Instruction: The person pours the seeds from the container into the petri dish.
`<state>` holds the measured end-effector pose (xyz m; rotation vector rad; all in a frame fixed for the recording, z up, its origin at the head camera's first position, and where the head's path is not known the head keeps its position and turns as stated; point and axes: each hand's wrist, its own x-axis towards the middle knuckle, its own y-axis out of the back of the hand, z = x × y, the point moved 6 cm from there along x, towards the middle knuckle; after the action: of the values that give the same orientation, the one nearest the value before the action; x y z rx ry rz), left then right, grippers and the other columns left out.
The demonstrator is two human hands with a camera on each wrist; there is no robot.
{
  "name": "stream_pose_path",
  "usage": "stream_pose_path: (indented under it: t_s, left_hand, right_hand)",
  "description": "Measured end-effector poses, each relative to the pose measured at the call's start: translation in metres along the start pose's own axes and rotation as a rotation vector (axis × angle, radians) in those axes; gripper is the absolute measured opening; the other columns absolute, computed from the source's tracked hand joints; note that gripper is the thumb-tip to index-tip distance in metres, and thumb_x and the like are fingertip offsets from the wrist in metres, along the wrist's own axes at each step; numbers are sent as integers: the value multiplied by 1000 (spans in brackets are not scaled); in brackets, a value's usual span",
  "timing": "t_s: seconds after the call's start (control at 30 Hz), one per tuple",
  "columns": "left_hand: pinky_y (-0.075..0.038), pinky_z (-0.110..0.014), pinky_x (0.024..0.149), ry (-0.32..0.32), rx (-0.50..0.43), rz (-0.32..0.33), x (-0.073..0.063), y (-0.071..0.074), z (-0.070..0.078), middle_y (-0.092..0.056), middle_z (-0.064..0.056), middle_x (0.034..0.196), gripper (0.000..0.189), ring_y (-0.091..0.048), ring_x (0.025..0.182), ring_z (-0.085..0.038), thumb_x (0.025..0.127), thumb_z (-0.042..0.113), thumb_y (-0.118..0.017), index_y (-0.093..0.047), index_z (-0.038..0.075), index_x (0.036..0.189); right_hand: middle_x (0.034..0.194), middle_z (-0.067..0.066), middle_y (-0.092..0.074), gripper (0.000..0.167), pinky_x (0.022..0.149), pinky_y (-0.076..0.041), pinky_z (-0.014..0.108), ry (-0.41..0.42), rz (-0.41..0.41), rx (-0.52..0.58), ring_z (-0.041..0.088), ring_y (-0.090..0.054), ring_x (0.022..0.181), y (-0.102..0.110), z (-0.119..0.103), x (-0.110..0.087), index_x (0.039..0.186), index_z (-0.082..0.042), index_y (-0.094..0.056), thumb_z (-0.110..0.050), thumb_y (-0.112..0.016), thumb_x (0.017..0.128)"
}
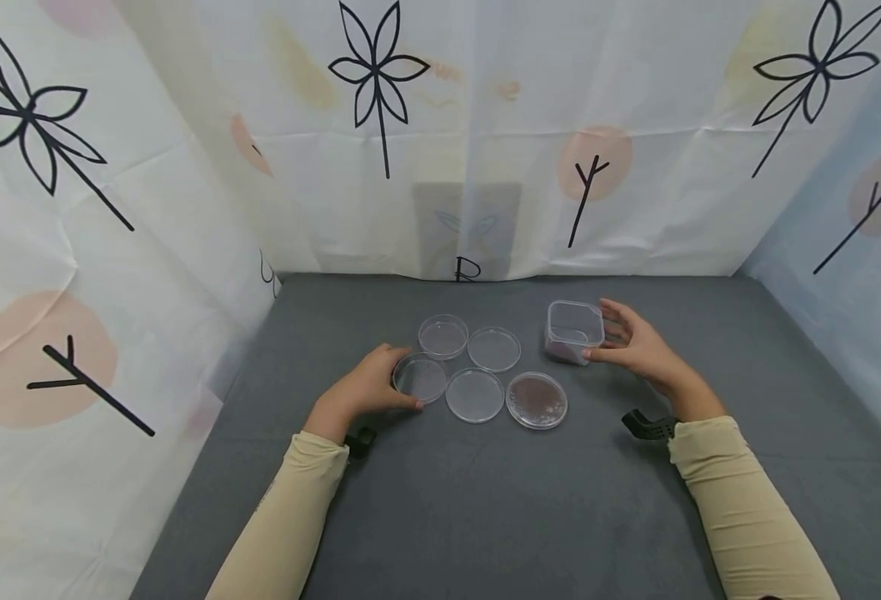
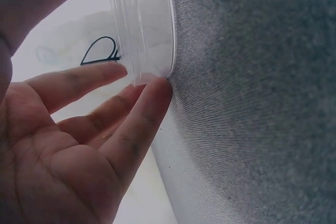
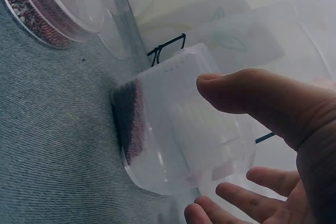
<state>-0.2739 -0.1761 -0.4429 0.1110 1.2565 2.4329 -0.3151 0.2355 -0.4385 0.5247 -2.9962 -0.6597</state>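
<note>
My left hand [image 1: 365, 385] holds a clear round petri dish [image 1: 421, 379] by its side, thumb at the front and fingers around the left. In the left wrist view, fingertips [image 2: 157, 90] meet the dish's wall close to the table. A squarish clear plastic tub [image 1: 575, 327] with dark reddish grains [image 3: 131, 124] in its bottom stands to the right. Beside it is my right hand [image 1: 638, 350], its thumb by the front corner and its fingers spread along the right side. The right wrist view shows the fingers loosely extended around the tub.
Several more petri dishes cluster between the hands; one dish [image 1: 537, 401] at the right contains reddish-brown grains, while a clear one [image 1: 474, 396] sits left of it. All stand on a grey cloth-covered table [image 1: 485, 508]. A patterned white curtain [image 1: 305, 192] rises behind.
</note>
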Motion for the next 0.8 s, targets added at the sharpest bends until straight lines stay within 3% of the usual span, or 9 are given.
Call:
stream_pose_path:
  t_s: [0.3, 0.63, 0.7, 0.8]
  left_hand:
    - [-50, -54, 108, -11, -7, -2, -1, 1, -1, -57, -26, 139, 92, -59, 125, -37, 81, 26, -95, -50, -5, 154]
    - [-51, -55, 107, -28, -17, 8, -3, 4, 3, -56, -28, 141, 91, -59, 125, -38, 84, 32, -92, -49, -9, 154]
    - [-51, -55, 107, -27, -12, 9, -2, 3, 3, -56, -28, 141, 91, -59, 124, -38, 85, 32, -92, -49, -9, 154]
    - [-52, -54, 104, -23, -6, 8, -2, 3, 2, -57, -27, 140, 90, -59, 121, -36, 85, 31, -92, -50, -8, 154]
  right_hand:
    - [175, 26, -19, 101, 121, -34, 64, 16, 12, -38, 50, -29, 157, -7, 0, 4, 172, -6, -9, -7, -77, 97]
    - [174, 26, -24, 99, 120, -33, 68, 22, 48, -15, 51, -25, 158, -7, 3, 5, 171, -3, -12, -6, -77, 97]
    - [172, 26, -27, 98, 118, -42, 56, 29, 67, -22, 51, -29, 156, -7, 5, 5, 170, -4, -16, -6, -79, 96]
    - [168, 26, -35, 95, 102, -50, 29, 53, 101, -19, 48, -38, 152, -6, 6, 6, 168, -4, -24, -4, -81, 93]
